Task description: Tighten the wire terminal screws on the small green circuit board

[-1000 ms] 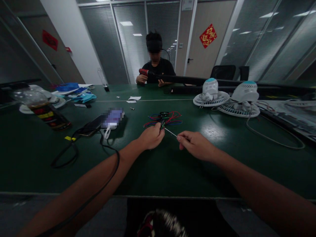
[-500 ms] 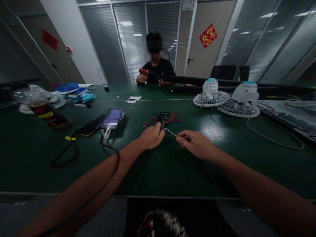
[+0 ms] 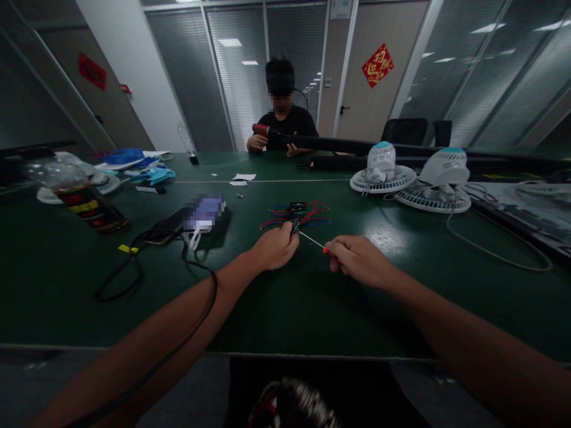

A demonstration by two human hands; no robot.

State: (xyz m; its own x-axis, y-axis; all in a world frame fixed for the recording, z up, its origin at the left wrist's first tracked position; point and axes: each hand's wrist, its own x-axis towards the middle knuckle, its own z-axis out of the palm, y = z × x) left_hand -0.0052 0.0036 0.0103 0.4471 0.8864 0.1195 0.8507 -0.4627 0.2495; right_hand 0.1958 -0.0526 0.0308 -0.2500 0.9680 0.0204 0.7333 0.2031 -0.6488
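My left hand [image 3: 280, 245] pinches a small dark part with green on it [image 3: 295, 224], and red and blue wires lie around it. Its exact kind is too small to make out. In my right hand [image 3: 354, 258] is a screwdriver [image 3: 312, 239] with a red-orange handle. The thin metal shaft points left, and its tip is at or close to the dark part; contact cannot be made out. Just beyond my left hand, more dark parts with red and blue wires [image 3: 307, 208] rest on the green table [image 3: 267, 321].
Two white fan heads [image 3: 381, 169] lie face down at the right. To the left are a phone [image 3: 205, 213], a black cable [image 3: 138, 273] and a dark-labelled bottle [image 3: 91, 205]. Across the table a person [image 3: 292, 122] holds a red power drill [image 3: 260, 129] near long black bars [image 3: 339, 144].
My right hand has shifted its grip back along the screwdriver, so more of the red-orange handle shows. My left hand stays nearly where it was, still pinching the dark part.
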